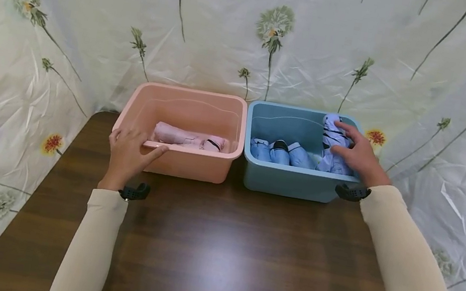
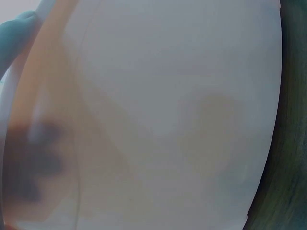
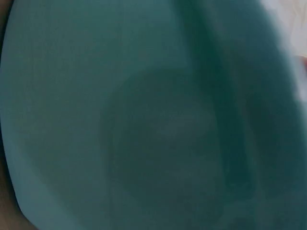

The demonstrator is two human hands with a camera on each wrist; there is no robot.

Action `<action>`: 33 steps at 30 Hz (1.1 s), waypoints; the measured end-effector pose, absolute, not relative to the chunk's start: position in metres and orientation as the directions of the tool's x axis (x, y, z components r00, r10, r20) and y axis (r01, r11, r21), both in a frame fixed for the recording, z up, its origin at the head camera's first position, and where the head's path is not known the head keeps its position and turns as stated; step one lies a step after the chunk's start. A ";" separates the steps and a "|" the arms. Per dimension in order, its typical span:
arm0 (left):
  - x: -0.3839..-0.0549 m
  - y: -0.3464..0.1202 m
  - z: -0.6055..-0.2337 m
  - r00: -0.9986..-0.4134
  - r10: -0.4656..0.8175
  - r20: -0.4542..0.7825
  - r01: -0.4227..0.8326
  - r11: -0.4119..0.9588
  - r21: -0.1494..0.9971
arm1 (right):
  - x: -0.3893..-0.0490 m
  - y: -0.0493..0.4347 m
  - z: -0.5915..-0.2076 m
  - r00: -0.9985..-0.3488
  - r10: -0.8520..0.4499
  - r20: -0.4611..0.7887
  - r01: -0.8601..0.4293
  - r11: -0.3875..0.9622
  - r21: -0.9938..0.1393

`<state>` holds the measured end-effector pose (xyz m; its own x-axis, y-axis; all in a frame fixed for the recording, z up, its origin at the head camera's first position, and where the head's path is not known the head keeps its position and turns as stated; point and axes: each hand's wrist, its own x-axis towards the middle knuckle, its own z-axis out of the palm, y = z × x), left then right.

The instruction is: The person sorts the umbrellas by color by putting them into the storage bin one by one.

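Note:
My left hand [image 1: 128, 152] grips the front left rim of the pink bin [image 1: 186, 164], thumb along the front. In the left wrist view, dark finger shapes show through its wall. Inside lie pink rolled cloth bundles [image 1: 176, 134], one with a dark band. My right hand [image 1: 358, 154] reaches over the right side of the blue bin [image 1: 288, 182]. Its thumb and fingers hold a lavender rolled bundle [image 1: 333, 137] with black stripes, which rises toward the back rim. Light-blue rolls [image 1: 301, 156] sit in a row to its left. The right wrist view shows mostly the blue bin's wall [image 3: 158, 134].
Both bins stand side by side at the back of a dark wooden table [image 1: 220, 255]. A flower-printed curtain [image 1: 215, 25] hangs close behind them and along both sides. Each wrist wears a black band, the left one [image 1: 135, 191] just in front of the pink bin.

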<state>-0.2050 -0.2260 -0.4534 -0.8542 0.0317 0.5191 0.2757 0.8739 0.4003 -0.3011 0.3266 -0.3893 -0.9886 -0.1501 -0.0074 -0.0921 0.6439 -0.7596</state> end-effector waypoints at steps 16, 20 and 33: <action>-0.204 -0.225 -0.454 -0.863 0.019 0.504 0.261 0.873 0.413 | -0.301 0.322 -0.399 -0.984 -0.177 -0.005 -0.134 0.766 -0.629; -0.204 -0.225 -0.454 -0.862 0.023 0.506 0.264 0.873 0.410 | -0.301 0.321 -0.401 -0.984 -0.173 0.030 -0.157 0.787 -0.596; -0.202 -0.222 -0.451 -0.863 0.027 0.505 0.263 0.876 0.404 | -0.298 0.317 -0.404 -0.990 -0.082 0.116 -0.135 0.802 -0.582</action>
